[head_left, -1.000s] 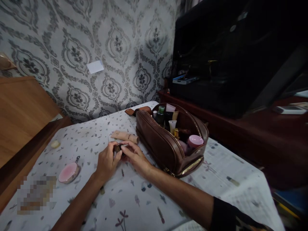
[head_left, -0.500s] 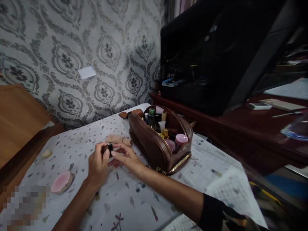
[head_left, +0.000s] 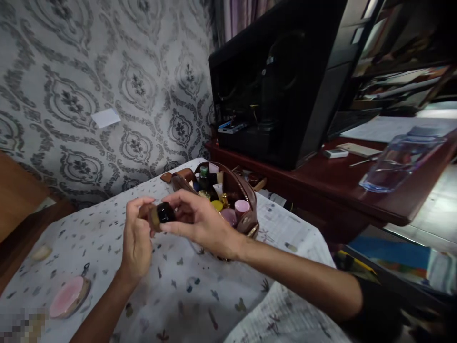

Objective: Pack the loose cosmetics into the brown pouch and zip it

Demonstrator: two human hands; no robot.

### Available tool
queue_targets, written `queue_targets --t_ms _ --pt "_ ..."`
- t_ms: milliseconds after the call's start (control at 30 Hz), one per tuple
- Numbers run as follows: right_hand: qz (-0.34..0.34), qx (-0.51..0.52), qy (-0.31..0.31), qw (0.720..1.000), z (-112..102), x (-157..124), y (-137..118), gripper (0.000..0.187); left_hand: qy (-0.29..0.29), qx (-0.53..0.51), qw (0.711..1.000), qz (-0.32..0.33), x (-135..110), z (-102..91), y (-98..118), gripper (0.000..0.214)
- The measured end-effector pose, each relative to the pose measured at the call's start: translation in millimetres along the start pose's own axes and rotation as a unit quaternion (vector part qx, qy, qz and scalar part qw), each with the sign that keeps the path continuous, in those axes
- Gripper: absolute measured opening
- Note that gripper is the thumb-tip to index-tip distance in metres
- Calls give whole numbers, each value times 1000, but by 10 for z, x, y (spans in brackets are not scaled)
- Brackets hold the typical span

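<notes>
My left hand (head_left: 135, 240) is closed around a small brownish cosmetic bottle (head_left: 154, 220), held tilted above the table. Thumb and fingers of my right hand (head_left: 210, 226) close on its black cap (head_left: 166, 212), which points right. Just behind my right hand stands an unzipped brown leather makeup bag (head_left: 246, 190), partly covered by that hand. Inside it are a green-capped bottle (head_left: 203, 177), a white tube (head_left: 218, 190), a pink-lidded jar (head_left: 242, 206) and several other cosmetics.
A round pink-lidded container (head_left: 68, 296) and a small pale item (head_left: 42, 252) lie at left on the patterned tablecloth (head_left: 178, 305). At right, a dark red desk (head_left: 321, 176) holds a large black screen (head_left: 271, 90) and a clear bottle (head_left: 396, 159).
My view has turned right, so the surroundings shift left. Both hands have come up nearer with the bottle, showing more of its black cap. The beige tube behind them is now hidden.
</notes>
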State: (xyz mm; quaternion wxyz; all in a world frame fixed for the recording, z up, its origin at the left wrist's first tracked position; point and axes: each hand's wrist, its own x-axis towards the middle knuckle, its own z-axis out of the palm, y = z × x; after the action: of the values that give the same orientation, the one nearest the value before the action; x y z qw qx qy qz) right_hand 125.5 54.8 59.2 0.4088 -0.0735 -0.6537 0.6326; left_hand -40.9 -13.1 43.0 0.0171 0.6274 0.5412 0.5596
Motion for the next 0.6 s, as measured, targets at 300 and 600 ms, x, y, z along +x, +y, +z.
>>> queue_targets --t_ms 300,600 --pt "-47 -229 96 967 -869 -214 -487 37 -231 180 936 197 32 406 297 33" --pt "-16 -449 -36 893 -1159 -286 -489 35 -225 200 919 255 -75 345 272 44"
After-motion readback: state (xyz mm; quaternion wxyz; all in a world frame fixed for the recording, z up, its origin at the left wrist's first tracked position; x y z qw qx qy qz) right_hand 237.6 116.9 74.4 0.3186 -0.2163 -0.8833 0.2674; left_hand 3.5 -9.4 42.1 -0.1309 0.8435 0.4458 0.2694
